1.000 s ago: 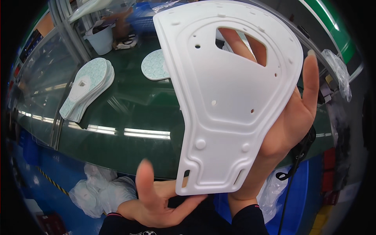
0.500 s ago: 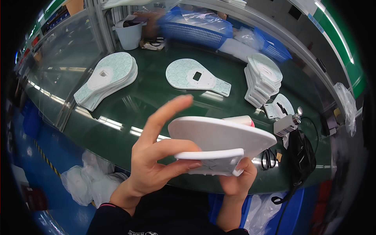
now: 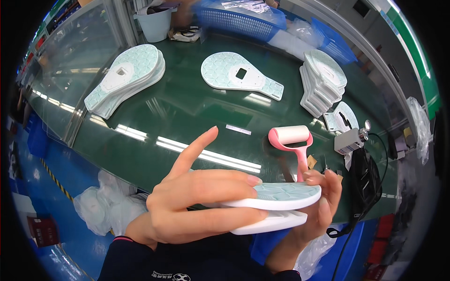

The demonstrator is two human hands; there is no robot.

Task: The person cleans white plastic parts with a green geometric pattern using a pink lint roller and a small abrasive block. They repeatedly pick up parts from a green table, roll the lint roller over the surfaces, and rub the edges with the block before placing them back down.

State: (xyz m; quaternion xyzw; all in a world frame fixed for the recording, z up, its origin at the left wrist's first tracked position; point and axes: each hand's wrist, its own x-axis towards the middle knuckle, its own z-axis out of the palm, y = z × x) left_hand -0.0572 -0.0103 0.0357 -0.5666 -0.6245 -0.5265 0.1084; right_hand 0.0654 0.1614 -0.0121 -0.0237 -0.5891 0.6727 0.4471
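Lower centre of frame: white panel (image 3: 291, 193), pale-green pattern on its upper face, held by left hand (image 3: 199, 206) and right hand (image 3: 321, 201). Left grip narrow, fingers over its left part; right grip curled about its right end. Pink-handled roller (image 3: 293, 135) on green tabletop (image 3: 187, 112), right of centre. Paddle-shaped piece (image 3: 220, 70), similarly patterned, upper centre.

The wide fisheye on the worker's brow, left of a pair, looks steeply down and forward, close above the left hand (image 3: 197, 206) and right hand (image 3: 315, 219), taking in the green tabletop (image 3: 187, 119) to the blue basket (image 3: 239, 19) behind.
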